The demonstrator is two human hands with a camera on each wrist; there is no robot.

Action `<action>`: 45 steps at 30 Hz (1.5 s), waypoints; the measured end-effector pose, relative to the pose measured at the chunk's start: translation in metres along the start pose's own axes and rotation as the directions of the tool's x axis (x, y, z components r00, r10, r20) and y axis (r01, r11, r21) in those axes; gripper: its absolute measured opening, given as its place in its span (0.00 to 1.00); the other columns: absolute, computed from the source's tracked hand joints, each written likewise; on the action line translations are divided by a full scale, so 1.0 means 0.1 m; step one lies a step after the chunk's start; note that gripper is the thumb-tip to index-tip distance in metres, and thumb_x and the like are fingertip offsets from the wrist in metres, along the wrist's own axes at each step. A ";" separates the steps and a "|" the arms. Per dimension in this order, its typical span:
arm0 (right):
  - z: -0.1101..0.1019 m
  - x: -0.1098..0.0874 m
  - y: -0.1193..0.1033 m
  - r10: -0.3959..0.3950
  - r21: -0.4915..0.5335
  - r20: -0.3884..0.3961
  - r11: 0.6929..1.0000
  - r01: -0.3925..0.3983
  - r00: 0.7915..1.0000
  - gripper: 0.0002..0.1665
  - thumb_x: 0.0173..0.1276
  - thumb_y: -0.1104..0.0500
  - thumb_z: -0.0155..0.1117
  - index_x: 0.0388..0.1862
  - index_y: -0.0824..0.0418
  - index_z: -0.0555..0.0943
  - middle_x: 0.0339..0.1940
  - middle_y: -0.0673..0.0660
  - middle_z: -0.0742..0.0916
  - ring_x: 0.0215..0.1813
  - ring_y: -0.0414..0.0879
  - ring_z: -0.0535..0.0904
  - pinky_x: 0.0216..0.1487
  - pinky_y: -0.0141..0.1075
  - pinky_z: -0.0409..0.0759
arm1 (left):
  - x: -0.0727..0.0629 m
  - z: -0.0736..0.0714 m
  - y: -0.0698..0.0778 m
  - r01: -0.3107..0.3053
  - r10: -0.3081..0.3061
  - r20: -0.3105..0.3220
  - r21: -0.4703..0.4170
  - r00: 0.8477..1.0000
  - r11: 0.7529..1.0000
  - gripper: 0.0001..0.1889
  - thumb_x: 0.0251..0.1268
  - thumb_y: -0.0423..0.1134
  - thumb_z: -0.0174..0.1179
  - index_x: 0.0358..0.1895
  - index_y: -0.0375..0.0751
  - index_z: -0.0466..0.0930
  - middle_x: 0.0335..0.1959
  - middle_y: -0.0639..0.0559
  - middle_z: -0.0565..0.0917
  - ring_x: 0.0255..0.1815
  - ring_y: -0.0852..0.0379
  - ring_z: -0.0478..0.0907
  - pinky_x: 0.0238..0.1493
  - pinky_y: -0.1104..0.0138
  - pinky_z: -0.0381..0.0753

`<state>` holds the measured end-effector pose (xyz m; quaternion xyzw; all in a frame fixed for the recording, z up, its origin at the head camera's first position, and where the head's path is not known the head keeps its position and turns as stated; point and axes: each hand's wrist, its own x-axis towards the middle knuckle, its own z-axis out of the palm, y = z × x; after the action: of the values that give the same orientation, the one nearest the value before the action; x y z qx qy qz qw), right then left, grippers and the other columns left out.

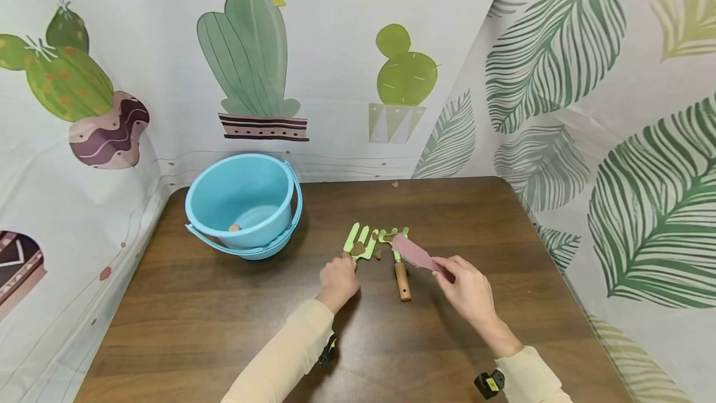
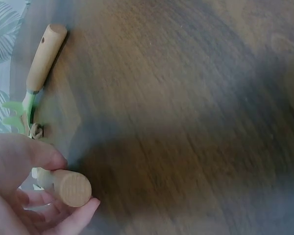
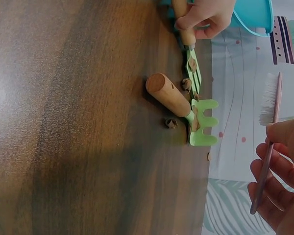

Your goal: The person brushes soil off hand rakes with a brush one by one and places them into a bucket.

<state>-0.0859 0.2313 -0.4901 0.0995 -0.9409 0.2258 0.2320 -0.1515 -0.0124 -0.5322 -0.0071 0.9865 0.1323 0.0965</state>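
Observation:
My left hand (image 1: 339,280) grips the wooden handle of a hand fork (image 1: 362,246) with light green tines, low over the table. In the left wrist view the thumb and fingers close round that handle (image 2: 74,188). A pink brush (image 1: 413,252) is held by its handle in my right hand (image 1: 468,291); its white bristles (image 3: 269,98) show in the right wrist view. Beneath the brush lies a small green hand rake (image 1: 403,282) with a wooden handle, its head partly covered in the head view. Brown crumbs (image 3: 171,123) lie around both tools, some on the green metal.
A light blue bucket (image 1: 268,236) stands at the back left of the brown wooden table (image 1: 224,316), a small brown piece (image 1: 234,227) inside it. Another brown bit (image 1: 394,184) lies near the back edge. Patterned cloth (image 1: 335,79) hangs behind and beside the table.

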 end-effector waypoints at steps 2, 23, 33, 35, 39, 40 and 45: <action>0.00 0.00 0.00 0.001 0.000 -0.002 1.000 -0.001 1.000 0.16 0.49 0.60 0.72 0.40 0.53 0.85 0.29 0.46 0.83 0.26 0.36 0.74 0.23 0.34 0.72 | 0.00 -0.01 -0.02 -0.003 0.003 0.005 0.004 1.000 1.000 0.16 0.45 0.37 0.62 0.39 0.39 0.73 0.29 0.42 0.81 0.30 0.44 0.81 0.25 0.56 0.76; 0.00 -0.02 0.00 -0.002 0.004 0.007 1.000 0.002 1.000 0.16 0.50 0.60 0.71 0.40 0.54 0.84 0.28 0.46 0.83 0.26 0.38 0.75 0.24 0.34 0.72 | 0.07 -0.04 -0.18 -0.012 0.019 -0.063 0.099 0.998 0.995 0.09 0.55 0.42 0.59 0.36 0.43 0.73 0.30 0.42 0.79 0.30 0.43 0.81 0.25 0.55 0.76; 0.01 -0.01 0.00 0.000 0.006 0.007 1.000 0.000 1.000 0.16 0.50 0.60 0.72 0.40 0.54 0.84 0.29 0.47 0.83 0.26 0.37 0.75 0.24 0.35 0.72 | 0.09 -0.07 -0.29 -0.060 0.071 -0.065 0.157 0.995 0.986 0.13 0.49 0.43 0.63 0.37 0.43 0.73 0.29 0.45 0.76 0.30 0.45 0.80 0.25 0.57 0.76; 0.02 -0.01 -0.01 -0.001 0.008 0.011 1.000 0.000 1.000 0.16 0.50 0.60 0.72 0.40 0.54 0.84 0.29 0.47 0.83 0.26 0.37 0.75 0.24 0.35 0.72 | 0.09 -0.07 -0.32 -0.065 0.078 -0.072 0.168 0.994 0.984 0.15 0.48 0.44 0.65 0.37 0.43 0.73 0.29 0.45 0.76 0.30 0.45 0.79 0.24 0.57 0.76; 0.02 -0.01 -0.01 0.001 0.007 0.012 1.000 -0.001 1.000 0.16 0.49 0.60 0.72 0.40 0.54 0.84 0.29 0.47 0.84 0.26 0.37 0.75 0.24 0.35 0.73 | 0.08 -0.09 -0.38 -0.080 0.098 -0.094 0.180 0.991 0.980 0.15 0.48 0.44 0.64 0.37 0.43 0.73 0.28 0.45 0.75 0.30 0.45 0.78 0.24 0.56 0.76; 0.02 0.00 -0.02 0.001 0.008 0.013 1.000 -0.001 1.000 0.16 0.49 0.61 0.72 0.40 0.54 0.84 0.29 0.47 0.84 0.26 0.38 0.75 0.24 0.35 0.73 | 0.07 -0.10 -0.39 -0.083 0.102 -0.100 0.180 0.990 0.980 0.14 0.49 0.44 0.64 0.37 0.43 0.73 0.28 0.45 0.75 0.30 0.45 0.78 0.24 0.56 0.76; 0.03 0.00 -0.03 0.000 0.013 0.019 1.000 0.000 1.000 0.16 0.50 0.61 0.71 0.40 0.55 0.84 0.29 0.47 0.84 0.26 0.40 0.77 0.24 0.36 0.74 | 0.05 -0.16 -0.46 -0.096 0.118 -0.124 0.166 0.985 0.981 0.11 0.51 0.41 0.62 0.36 0.43 0.73 0.27 0.46 0.74 0.29 0.46 0.76 0.24 0.56 0.76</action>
<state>-0.0863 0.2274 -0.4911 0.1033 -0.9415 0.2312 0.2225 -0.1579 -0.0607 -0.5301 0.0450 0.9971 0.0573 0.0233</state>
